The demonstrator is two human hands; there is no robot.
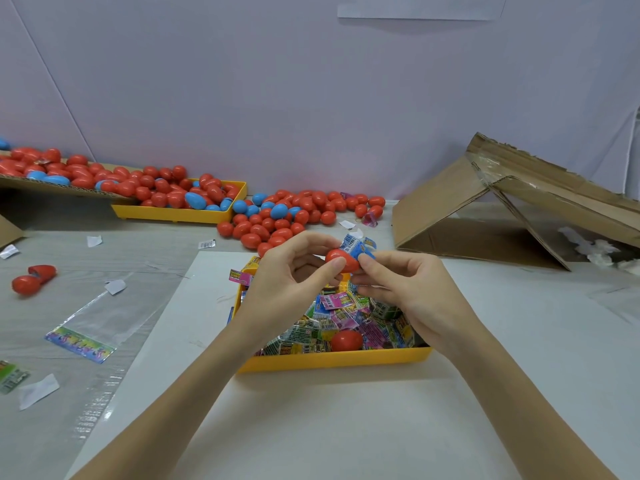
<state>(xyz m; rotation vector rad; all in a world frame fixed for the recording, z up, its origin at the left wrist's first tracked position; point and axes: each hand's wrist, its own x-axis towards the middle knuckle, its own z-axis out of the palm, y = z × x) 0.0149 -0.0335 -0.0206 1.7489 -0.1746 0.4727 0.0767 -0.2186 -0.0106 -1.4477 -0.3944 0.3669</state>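
Note:
My left hand (287,282) grips a red plastic egg shell (341,259) between thumb and fingers, above the near yellow tray (332,358). My right hand (405,289) pinches a small blue printed packet (360,249) right at the shell's edge. The tray is heaped with several small colourful packets (349,313), and one closed red egg (346,340) lies among them.
A pile of red and blue eggs (294,213) spreads across the far table, spilling from a second yellow tray (180,213) and a cardboard sheet (52,185). An opened red egg (33,278) lies at left. A collapsed cardboard box (502,209) stands at right. Plastic wrappers (86,337) litter the left side.

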